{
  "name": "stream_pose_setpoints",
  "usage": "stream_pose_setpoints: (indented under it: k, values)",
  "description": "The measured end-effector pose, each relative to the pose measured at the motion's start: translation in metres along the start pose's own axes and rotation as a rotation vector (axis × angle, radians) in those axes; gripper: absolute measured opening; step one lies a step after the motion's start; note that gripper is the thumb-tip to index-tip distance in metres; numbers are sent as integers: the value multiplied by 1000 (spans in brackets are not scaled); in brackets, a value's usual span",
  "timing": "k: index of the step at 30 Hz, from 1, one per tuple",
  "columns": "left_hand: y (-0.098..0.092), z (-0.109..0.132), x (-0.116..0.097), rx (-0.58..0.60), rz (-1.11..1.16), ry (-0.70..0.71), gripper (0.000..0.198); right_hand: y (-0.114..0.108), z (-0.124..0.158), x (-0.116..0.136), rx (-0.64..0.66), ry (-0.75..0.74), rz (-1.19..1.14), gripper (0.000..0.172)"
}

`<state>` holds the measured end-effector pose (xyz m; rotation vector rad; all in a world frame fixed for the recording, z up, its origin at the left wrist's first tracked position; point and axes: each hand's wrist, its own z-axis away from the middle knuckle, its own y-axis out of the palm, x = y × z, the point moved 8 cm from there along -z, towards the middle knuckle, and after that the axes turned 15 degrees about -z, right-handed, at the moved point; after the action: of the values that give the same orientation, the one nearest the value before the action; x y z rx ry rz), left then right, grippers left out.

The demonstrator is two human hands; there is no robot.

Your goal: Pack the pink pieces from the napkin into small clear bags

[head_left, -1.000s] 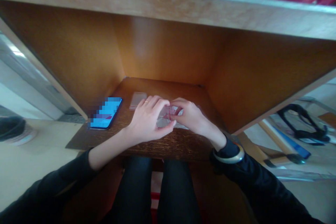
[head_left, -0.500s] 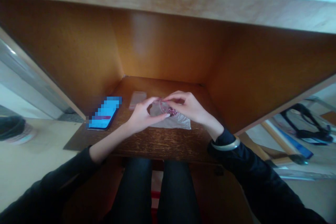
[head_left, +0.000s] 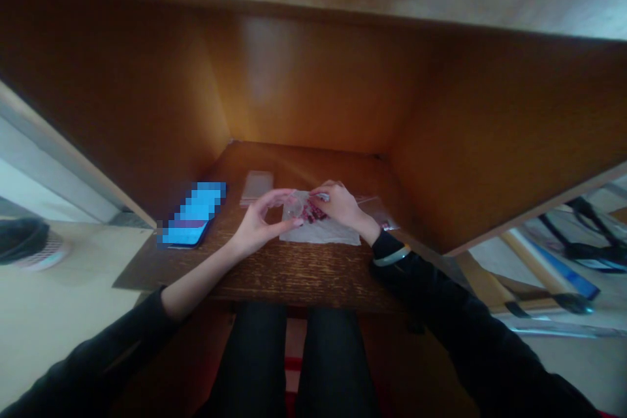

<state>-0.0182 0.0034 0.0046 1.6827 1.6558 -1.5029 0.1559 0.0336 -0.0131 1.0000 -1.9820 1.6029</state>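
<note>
My left hand (head_left: pixel 257 225) curves its thumb and fingers around a clear, round, ring-like thing (head_left: pixel 294 206), whose exact kind is too blurred to tell. My right hand (head_left: pixel 339 204) has its fingers bunched together at a cluster of dark red beads (head_left: pixel 313 212), partly hiding them. Whether the beads are loose or strung does not show. Beneath both hands lies a crumpled whitish sheet or bag (head_left: pixel 328 236) on the brown wooden shelf (head_left: pixel 279 271). To the right of my right wrist is a small clear plastic bag (head_left: pixel 375 206) with something reddish in it.
A phone (head_left: pixel 196 215) with a lit, blurred-out screen lies on the left. Behind my left hand sits a small stack of clear flat packets (head_left: pixel 257 186). Wooden walls enclose the shelf at the back and sides. A waste basket (head_left: pixel 42 245) stands on the floor at far left.
My right hand has moved away from the pinkish ring both hands held and down onto the beads. The plastic bag at the right has come into view. My left hand stays near its place.
</note>
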Motion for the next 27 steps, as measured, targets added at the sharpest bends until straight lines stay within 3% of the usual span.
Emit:
stream_pose_setpoints:
  k: [6,27]
  values:
    - [-5,2,-5,-23,-149,42,52,10,-1,1,40,10,142,18]
    - [-9,3,-7,-85,-227,73,51,9,3,1,-237,57,-41,10]
